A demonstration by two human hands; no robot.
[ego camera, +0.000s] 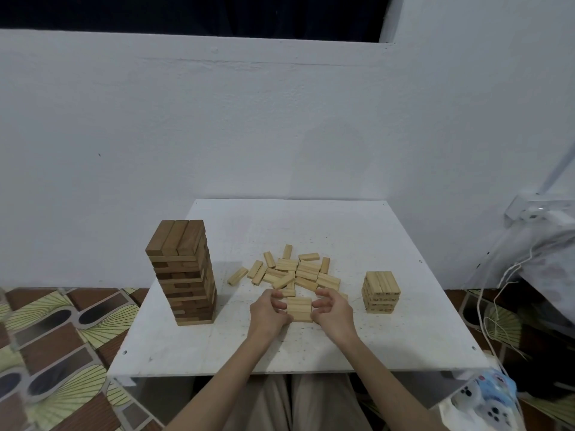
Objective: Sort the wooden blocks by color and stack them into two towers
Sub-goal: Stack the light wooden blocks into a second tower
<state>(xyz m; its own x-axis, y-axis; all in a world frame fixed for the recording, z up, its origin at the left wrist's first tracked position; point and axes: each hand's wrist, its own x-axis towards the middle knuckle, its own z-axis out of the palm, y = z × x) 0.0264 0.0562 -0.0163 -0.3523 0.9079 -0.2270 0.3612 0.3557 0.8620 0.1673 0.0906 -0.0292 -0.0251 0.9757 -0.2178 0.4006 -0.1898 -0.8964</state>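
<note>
White tabletop (311, 346) held a row of pale blocks (299, 309) near its front edge, squeezed between left hand (268, 311) and right hand (333, 309), fingers curled against both ends, pale tower (381, 292) rightward.

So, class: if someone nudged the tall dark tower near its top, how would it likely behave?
The dark tower would probably tip: it is tall on a narrow base. Its layers look unevenly aligned, so blocks may slide apart rather than move together. The blocks themselves look stiff.

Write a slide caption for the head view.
Both hands square up a row of light blocks between the tall dark tower and the short light tower.
</note>
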